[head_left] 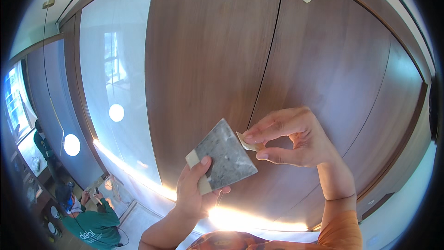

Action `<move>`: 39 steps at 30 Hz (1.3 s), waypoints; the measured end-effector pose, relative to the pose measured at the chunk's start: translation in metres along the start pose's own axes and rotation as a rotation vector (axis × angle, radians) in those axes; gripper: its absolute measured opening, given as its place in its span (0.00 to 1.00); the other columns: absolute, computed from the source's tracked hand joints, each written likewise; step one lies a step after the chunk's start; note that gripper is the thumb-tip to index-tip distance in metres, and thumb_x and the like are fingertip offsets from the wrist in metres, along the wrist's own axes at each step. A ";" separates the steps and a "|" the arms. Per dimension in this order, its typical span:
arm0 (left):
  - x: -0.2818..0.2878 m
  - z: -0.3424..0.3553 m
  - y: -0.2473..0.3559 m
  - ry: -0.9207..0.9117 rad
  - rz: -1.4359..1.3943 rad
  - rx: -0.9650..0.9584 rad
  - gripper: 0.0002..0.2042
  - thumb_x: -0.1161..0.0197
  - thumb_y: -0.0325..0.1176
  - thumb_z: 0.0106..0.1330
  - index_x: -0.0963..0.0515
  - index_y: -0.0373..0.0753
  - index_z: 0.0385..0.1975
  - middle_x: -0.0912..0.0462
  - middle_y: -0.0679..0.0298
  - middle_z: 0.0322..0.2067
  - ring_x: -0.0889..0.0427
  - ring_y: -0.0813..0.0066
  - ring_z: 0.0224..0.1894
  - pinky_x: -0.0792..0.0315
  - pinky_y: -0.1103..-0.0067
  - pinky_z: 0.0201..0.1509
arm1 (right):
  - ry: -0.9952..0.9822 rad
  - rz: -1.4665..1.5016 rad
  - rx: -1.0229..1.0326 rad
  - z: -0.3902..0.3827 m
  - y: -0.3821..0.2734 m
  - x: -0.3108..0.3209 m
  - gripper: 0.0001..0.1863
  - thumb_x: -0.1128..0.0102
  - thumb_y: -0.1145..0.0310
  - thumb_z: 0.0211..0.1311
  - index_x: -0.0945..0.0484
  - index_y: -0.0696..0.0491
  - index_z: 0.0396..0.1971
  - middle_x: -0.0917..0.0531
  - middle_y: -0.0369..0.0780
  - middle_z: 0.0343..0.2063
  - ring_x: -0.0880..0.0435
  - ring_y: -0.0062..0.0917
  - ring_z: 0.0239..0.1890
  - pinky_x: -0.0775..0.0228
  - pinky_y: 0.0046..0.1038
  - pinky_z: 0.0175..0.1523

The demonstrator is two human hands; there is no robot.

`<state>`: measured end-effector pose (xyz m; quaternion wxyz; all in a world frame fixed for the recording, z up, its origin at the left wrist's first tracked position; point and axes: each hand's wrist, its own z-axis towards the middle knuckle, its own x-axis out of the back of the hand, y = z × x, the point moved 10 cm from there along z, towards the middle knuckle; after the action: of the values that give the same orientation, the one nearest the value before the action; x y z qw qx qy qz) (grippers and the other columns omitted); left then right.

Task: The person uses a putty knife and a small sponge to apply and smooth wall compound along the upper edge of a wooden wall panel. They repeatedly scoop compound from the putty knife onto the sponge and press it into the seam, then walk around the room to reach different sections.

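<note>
Now, fingers first: the right hand [296,139] is pinching a small pale tape tab [247,142] between thumb and fingertips [253,134], pressed tight together on it.
Left fingers: the left hand [196,190] is clamping the grey speckled tile sample [224,155] at its lower corner, thumb lying across the face, the other fingers curling behind and barely showing.
Where the tile is: it is being held up in the air, tilted, in front of the dark wood wall panels [208,51], touching no surface.
Tape band: a beige tape strip [199,171] is wrapping the tile's lower left edge, right under the thumb.
Handling, judged: it is looking stiff, thin and stone-like, so probably weighty for its size, smooth-faced and likely to chip at a corner if dropped.
Best hold, judged: the taped edge is offering the surest grip; the bare polished face is looking slippery.
Tab, judged: light, floppy, probably sticky, wanting only a fingertip pinch.
Further out: a person in a green top [92,229] is crouching low at the left, beside a glossy mirror panel [118,88].
</note>
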<state>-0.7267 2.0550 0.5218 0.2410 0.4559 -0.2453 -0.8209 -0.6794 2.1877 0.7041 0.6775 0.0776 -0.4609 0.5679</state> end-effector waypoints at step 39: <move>0.131 -0.067 0.020 0.171 1.558 -0.296 0.32 0.33 0.44 0.68 0.30 0.32 0.67 0.23 0.44 0.63 0.24 0.48 0.64 0.29 0.63 0.67 | 1.180 -1.193 0.157 -0.007 -0.114 0.242 0.32 0.40 0.65 0.69 0.34 0.59 0.70 0.15 0.44 0.41 0.17 0.35 0.40 0.24 0.36 0.48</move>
<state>-0.7263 1.9460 0.4206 0.8217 0.1777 -0.3624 -0.4024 -0.5971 2.3223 0.9203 0.9864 0.0454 0.1277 0.0927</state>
